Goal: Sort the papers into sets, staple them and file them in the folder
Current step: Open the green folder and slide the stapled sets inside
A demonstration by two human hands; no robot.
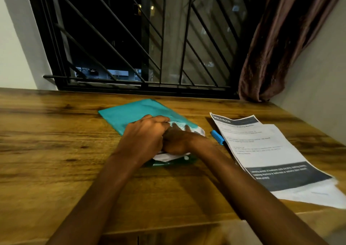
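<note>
Filing step, by the look of it. Wooden table (56, 132), barred window beyond at 12 o'clock.

Centre: teal folder (131, 113), long axis running 10 to 4 o'clock, near end hidden under both hands.

Left hand (144, 134) on top of the folder, fingers (162, 119) curled and pinching the crumpled far edge of a white set (197, 131).

Right hand (176, 144) touching the left at its 3 o'clock, fingers (175, 127) laid straight toward 12 on the set, seemingly pressing it down; thumb hidden.

Set partly in, partly out: white showing at 1 o'clock past the fingers and again at 6 o'clock under the wrists, over a dark green edge. Stapled or not: cannot tell.

At 3 o'clock of the hands, apart from the folder: blue stapler (217, 137) flat on the table, right against the left edge of loose printed sheets (262, 147), at least two, fanned, no hand on them.

Judged: one set going in, more left to sort. Next move likely calls for sliding the set flat and fully inside without more creasing, one hand lifting the cover while the other pushes. After that, a reach to 3 o'clock for sheets and stapler.
</note>
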